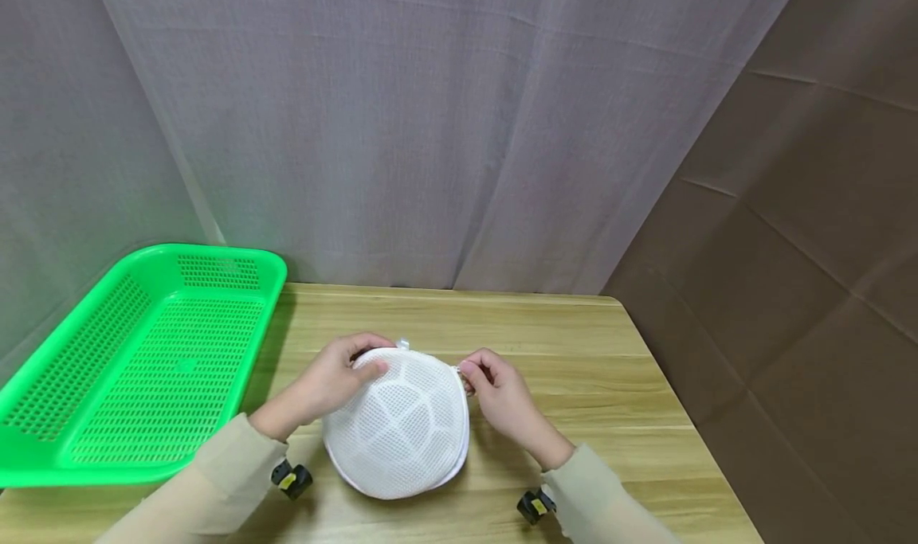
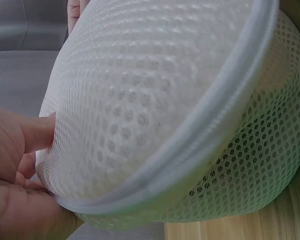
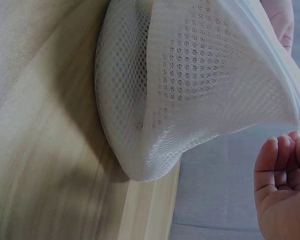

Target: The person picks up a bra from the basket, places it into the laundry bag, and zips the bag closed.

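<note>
A round white mesh laundry bag (image 1: 402, 440) stands on the wooden table in front of me, its patterned top tilted toward the head camera. My left hand (image 1: 335, 381) grips the bag's upper left edge, thumb on the top mesh and the other fingers partly hidden behind it. At the upper right edge, my right hand (image 1: 505, 401) pinches the end of the zipper band between thumb and fingers. The zipper band (image 3: 277, 60) runs along the rim in the right wrist view; the pull itself is mostly covered by fingertips. Whether anything lies inside cannot be told.
To the left sits a green plastic basket (image 1: 276, 321) with perforated sides and floor. The wooden table (image 1: 574, 345) reaches back to a grey curtain (image 1: 358, 130). A brown cloth wall (image 1: 810, 289) bounds the right side.
</note>
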